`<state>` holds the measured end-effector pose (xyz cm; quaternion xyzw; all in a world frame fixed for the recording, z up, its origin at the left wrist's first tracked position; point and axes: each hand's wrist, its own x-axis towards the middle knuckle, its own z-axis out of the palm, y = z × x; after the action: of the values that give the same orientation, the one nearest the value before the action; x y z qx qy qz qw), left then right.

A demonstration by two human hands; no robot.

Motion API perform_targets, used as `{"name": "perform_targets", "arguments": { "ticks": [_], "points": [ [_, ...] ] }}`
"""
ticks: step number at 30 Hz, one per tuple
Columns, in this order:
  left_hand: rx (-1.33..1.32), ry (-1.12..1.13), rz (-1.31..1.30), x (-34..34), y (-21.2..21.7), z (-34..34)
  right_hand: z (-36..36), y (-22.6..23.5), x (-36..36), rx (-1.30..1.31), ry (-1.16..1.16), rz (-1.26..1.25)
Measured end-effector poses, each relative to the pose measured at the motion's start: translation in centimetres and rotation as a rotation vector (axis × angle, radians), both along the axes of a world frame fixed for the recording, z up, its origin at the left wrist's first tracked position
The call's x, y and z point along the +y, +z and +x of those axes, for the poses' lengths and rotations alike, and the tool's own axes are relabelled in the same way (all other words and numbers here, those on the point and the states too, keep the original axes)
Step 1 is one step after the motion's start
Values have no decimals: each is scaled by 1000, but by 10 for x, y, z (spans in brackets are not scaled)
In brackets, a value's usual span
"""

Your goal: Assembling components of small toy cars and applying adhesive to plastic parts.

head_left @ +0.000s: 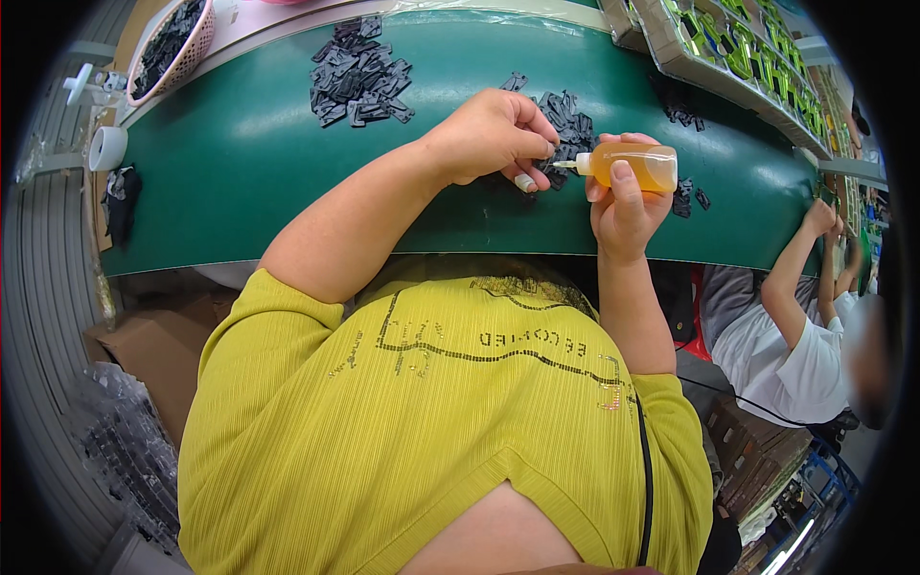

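Observation:
In my right hand [625,222] lies a clear squeeze bottle [655,167] of amber liquid, tipped on its side. Its thin white nozzle points left, close to the fingertips of my left hand [491,136]. Those fingers are pinched together; whatever sits between them is too small and hidden to make out. A white wrap [525,182] covers one fingertip of that hand. Just behind both hands is a heap of small flat black parts [573,126], partly hidden by them. A larger heap of similar black parts [356,79] lies farther left on the green work surface [230,182].
A pink basket [196,43] of black pieces stands at the far left, near a white roll [107,149]. Boxes of bright green and black items [733,48] line the far right. More black parts [682,199] lie right of the bottle. Another person [786,326] works at the right.

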<state>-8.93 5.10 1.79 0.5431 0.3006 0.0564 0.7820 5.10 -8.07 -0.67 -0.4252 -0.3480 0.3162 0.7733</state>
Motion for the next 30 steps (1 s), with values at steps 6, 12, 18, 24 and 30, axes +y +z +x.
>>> {"name": "perform_targets", "arguments": {
  "ticks": [6, 12, 18, 24, 30],
  "points": [
    [4, 6, 3, -1, 1, 0, -1, 0, 0, -6, 4, 2],
    [6, 7, 1, -1, 1, -1, 0, -1, -1, -22, 4, -16],
    [8, -1, 17, 1, -1, 1, 1, -2, 1, -23, -35, -29],
    [-37, -1, 76, 4, 4, 3, 34, 6, -18, 343, -31, 109],
    [-66, 112, 133, 7, 8, 23, 62, -8, -73, 383, -45, 148]
  ]
}}
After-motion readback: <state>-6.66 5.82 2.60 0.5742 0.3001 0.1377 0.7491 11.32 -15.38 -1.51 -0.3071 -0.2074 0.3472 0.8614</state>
